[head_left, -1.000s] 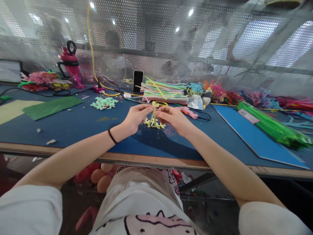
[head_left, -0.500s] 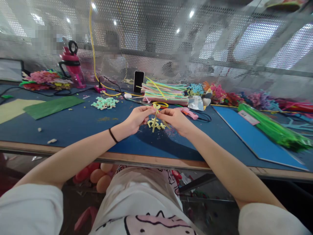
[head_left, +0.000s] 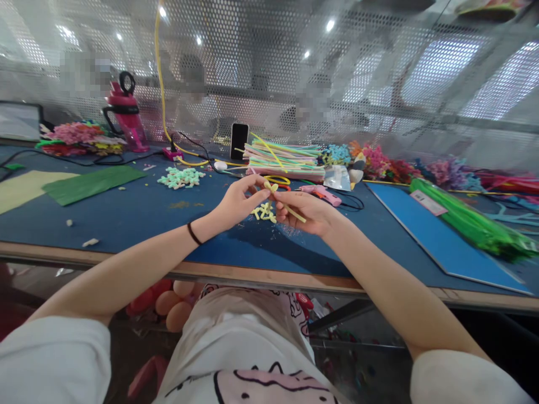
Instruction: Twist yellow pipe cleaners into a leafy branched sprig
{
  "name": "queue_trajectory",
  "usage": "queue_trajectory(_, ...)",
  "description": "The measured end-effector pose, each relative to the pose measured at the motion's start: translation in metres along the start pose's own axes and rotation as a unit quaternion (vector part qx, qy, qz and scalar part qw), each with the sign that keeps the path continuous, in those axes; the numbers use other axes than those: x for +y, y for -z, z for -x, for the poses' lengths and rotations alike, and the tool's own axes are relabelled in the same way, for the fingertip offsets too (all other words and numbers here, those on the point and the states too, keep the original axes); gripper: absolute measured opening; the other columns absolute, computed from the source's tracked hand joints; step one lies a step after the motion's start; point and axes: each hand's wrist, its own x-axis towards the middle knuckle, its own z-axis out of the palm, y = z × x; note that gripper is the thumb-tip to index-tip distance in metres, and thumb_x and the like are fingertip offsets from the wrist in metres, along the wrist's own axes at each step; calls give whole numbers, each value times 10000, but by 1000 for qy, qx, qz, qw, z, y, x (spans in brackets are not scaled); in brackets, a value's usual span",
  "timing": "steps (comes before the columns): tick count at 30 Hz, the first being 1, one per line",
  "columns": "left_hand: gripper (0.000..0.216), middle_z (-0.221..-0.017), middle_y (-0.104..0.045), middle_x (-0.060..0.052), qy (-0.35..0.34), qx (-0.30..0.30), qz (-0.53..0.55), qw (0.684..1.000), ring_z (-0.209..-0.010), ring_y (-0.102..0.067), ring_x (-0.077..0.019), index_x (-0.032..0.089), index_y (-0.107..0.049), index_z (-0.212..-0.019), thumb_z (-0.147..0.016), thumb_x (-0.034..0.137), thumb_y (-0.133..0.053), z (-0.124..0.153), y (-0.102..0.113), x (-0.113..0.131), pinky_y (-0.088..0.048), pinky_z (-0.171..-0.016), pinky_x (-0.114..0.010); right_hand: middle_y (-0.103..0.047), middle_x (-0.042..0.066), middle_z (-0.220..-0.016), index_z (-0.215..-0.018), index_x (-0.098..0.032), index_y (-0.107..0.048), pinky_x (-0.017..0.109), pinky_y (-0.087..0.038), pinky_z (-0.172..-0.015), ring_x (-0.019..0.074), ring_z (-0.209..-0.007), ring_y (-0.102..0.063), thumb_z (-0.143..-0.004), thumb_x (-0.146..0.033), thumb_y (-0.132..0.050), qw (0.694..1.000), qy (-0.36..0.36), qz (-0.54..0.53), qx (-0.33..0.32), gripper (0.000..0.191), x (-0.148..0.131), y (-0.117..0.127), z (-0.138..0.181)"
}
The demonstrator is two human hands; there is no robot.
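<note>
Landmark: pastel stick bundle (head_left: 283,158) on counter (head_left: 138,224). Pale yellow looped piece (head_left: 273,187) held up in front of bundle, both hands on it. Left hand (head_left: 236,203): thumb and fingers pinched narrow at its loops. Right hand (head_left: 312,212): fingers curled narrow, holding the same piece, one straight tail slanting down across them. Small yellow pieces (head_left: 263,213) on counter in front of bundle, below hands. Pink glue gun (head_left: 323,195) near bundle's front right; phone (head_left: 239,140) upright by its left end; mint pieces (head_left: 181,177) left of it; blue board (head_left: 429,233) well right.
</note>
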Motion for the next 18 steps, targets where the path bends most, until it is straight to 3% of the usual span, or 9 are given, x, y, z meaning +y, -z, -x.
queue_trajectory(4, 145, -832, -641, -40, -134, 4, -135, 982, -666, -518, -102, 171, -671, -883, -877, 308, -621, -1, 9, 1, -414, -607, -223, -597, -15, -586, -763, -123, -654, 144, -462, -485, 48, -503, -519, -820, -124, -706, 1000, 1, -7, 18, 77, -2, -2, 1)
queue_trajectory(9, 171, -904, -669, -71, -236, 20, -128, 963, -788, -596, -128, 194, -716, -890, -909, 327, -610, -4, 15, -4, -458, -655, -230, -566, -45, -572, -771, -159, -641, 175, -465, -512, 55, -502, -495, -781, -228, -771, 999, 17, -29, 3, 147, 0, -4, 2)
queue_trajectory(14, 195, -908, -693, -73, -243, 21, -128, 961, -794, -611, -133, 212, -732, -888, -913, 357, -604, -2, 16, -6, -481, -695, -252, -599, -36, -637, -757, -176, -669, 208, -467, -568, 73, -570, -534, -665, -310, -857, 999, 43, 34, 1, 248, 5, -2, 2)
queue_trajectory(18, 173, -849, -688, -59, -213, 47, -130, 967, -666, -559, -108, 201, -720, -864, -869, 361, -657, 2, 11, -2, -449, -609, -232, -590, -29, -630, -732, -176, -716, 214, -427, -577, 77, -599, -517, -634, -362, -864, 982, 161, 100, 24, 256, 6, -4, 2)
